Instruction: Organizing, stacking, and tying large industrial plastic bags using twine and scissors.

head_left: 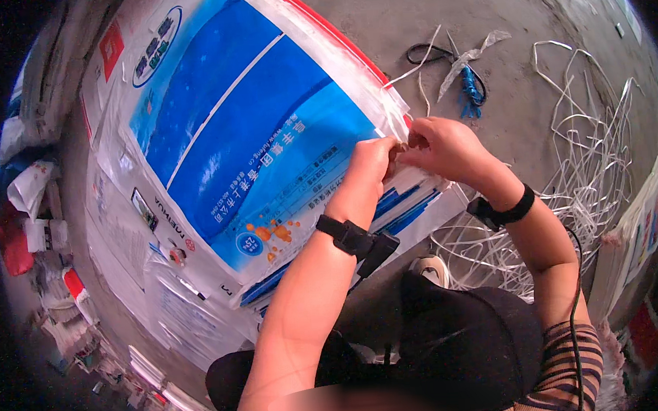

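Note:
A stack of blue and white printed plastic sacks (265,119) lies flat in front of me. A thin white strap (223,103) runs across its top. At the stack's right edge, my left hand (375,158) is closed, its fingers pinching white strap (393,116) close to the sacks. My right hand (449,151) is closed too, with thumb and fingers bent together against the left fingertips at the same strap. Loose strap ends stick up beyond the hands. My fingers hide the exact spot where the strap meets.
Scissors (473,86) with dark handles, partly wrapped in blue, lie on the concrete floor (379,17) beyond my right hand. Tangled white straps (586,147) spread at the right. Another bundle (628,234) stands at the right edge. More stacked sacks (71,323) line the left.

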The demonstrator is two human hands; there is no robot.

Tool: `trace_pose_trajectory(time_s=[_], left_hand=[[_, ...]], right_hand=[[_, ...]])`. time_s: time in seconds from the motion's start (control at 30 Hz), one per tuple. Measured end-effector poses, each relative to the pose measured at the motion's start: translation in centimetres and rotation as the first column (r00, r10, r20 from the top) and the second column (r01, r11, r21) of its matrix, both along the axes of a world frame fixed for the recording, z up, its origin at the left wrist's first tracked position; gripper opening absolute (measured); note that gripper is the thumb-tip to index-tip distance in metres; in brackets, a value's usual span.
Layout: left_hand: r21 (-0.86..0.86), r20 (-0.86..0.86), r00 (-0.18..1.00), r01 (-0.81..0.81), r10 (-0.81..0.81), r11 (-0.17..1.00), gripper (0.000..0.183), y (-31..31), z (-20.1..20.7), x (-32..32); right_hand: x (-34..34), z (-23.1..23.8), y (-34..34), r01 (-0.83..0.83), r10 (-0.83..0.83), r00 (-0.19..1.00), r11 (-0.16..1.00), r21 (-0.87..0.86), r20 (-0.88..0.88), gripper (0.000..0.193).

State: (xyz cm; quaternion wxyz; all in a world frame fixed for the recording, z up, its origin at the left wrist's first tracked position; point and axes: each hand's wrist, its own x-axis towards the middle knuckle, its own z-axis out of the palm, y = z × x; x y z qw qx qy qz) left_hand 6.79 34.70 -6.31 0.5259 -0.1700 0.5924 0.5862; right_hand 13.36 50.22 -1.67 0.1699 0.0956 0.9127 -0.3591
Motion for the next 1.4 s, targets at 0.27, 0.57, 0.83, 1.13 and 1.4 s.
trace_pose_trajectory(time_s=[0.27,0.57,0.83,1.13,1.4], left_hand=[[0.003,0.005,0.985,-0.172,0.172,0.985,0.016,-0.4,-1.1,0.5],[-0.032,0.005,0.984,-0.180,0.180,0.983,0.018,-0.4,-1.1,0.3],[-0.014,-0.048,0.986,-0.158,0.157,0.987,0.018,-0.6,-0.5,0.4],[-0.010,-0.059,0.973,-0.226,0.225,0.974,0.020,-0.5,-1.2,0.7],[-0.204,-0.342,0.933,0.045,-0.114,0.978,0.018,-0.7,-2.0,0.0]], right_hand=[[0.3,-2.1,-0.5,-0.047,0.063,0.977,0.995,0.085,-0.205,0.020],[-0.4,-0.6,0.0,-0.009,0.014,0.989,0.999,0.038,-0.150,0.031],[-2.6,-1.0,-0.4,-0.102,0.093,0.993,0.986,0.132,0.076,0.024],[-1.7,-0.8,0.2,-0.105,0.100,0.991,0.993,0.049,0.087,0.035],[-2.5,-0.6,1.4,-0.564,0.655,0.735,0.735,0.378,-0.177,0.011]])
